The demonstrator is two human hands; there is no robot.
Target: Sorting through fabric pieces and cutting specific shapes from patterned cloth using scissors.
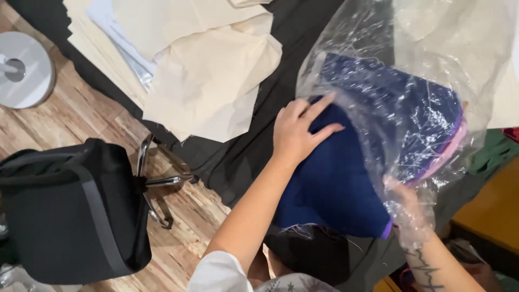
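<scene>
We list a clear plastic bag (411,92) on the black cloth (259,135), holding folded navy fabric (335,184) that sticks out of its mouth. Our left hand (300,130) lies flat on the fabric; our right hand (408,208) seems to grip the bag's edge. Cream cloth sheets (205,81) lie left of the bag.

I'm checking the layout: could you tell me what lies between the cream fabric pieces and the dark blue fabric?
In the head view, black cloth lies between cream fabric pieces and dark blue fabric.
</scene>
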